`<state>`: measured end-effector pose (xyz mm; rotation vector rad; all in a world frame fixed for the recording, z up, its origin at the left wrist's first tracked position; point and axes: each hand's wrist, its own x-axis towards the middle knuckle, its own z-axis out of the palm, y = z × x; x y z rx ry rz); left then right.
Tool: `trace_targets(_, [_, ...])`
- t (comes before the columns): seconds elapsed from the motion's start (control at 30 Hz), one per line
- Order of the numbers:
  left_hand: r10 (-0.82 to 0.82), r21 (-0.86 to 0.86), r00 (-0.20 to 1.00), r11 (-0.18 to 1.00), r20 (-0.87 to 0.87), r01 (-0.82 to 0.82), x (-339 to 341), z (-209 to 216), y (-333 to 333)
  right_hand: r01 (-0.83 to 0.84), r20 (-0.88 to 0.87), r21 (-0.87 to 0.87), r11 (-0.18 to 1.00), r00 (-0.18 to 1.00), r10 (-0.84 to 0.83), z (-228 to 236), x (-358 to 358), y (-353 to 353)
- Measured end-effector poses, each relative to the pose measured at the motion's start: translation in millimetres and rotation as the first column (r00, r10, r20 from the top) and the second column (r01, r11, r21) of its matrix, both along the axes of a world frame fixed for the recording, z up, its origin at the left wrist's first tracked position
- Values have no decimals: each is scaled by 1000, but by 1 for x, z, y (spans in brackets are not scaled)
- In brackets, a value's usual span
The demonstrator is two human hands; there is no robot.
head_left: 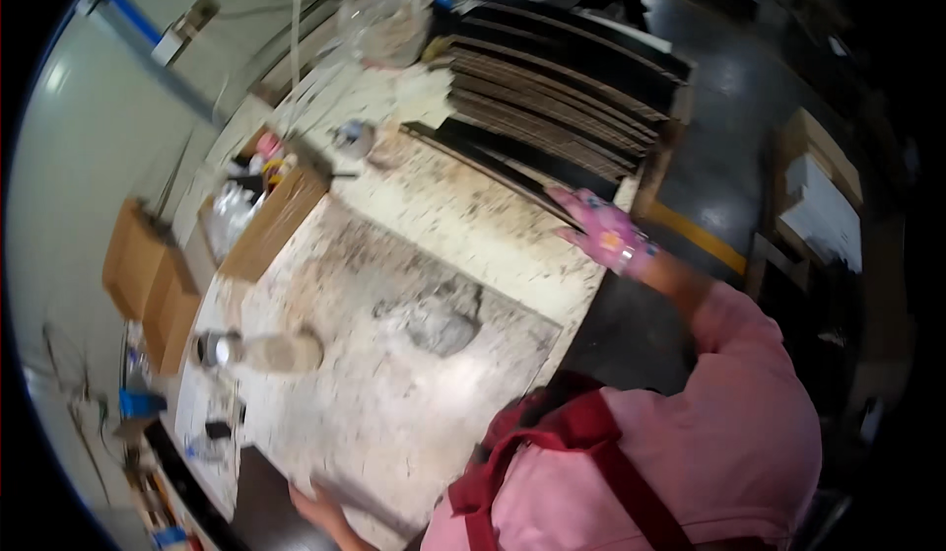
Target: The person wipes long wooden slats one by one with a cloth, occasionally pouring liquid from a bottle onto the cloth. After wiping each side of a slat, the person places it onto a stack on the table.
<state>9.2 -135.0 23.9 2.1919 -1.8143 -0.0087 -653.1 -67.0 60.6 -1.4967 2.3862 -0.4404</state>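
Observation:
My right hand [603, 233], in a pink flowered glove, reaches to the far right edge of the table. Its fingers and thumb close round the near end of a long, thin dark strip [483, 165], which lies slanted in front of a stack of similar dark strips [567, 83]. At the lower left, my bare left hand [319, 510] is at the edge of a flat dark panel [264, 497], gripping it there; the hand is slightly blurred. A crumpled grey rag [440, 326] lies on the worn table [345, 423] between my hands.
A cardboard box [278, 224] of small items stands on the left, with a jar [286, 352] lying nearer. An open carton [153, 275] is beyond the left edge. A clear plastic bag [386, 24] and a small can [353, 139] sit farther back. Cartons [820, 191] stand at right.

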Motion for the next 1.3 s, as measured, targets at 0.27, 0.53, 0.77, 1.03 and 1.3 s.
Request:
trace_targets(0.27, [105, -113, 912, 991, 397, -66, 76, -39, 80, 22, -369, 88, 996, 929, 12, -31, -36, -91])
trace_targets(0.53, [162, 35, 928, 982, 336, -184, 59, 11, 67, 85, -543, 16, 996, 838, -62, -59, -13, -95])
trace_targets(0.77, [191, -36, 904, 981, 381, -192, 68, -2, 68, -384, 310, -441, 811, 783, 539, -48, 166, -101])
trace_targets(1.03, [123, -92, 930, 991, 346, -97, 124, -24, 59, -678, -154, -239, 695, 733, 663, -103, 227, -112])
trace_targets(1.3, [248, 213, 701, 967, -668, -140, 73, 28, 104, -556, -68, -307, 772, 822, 565, -77, 196, -94])
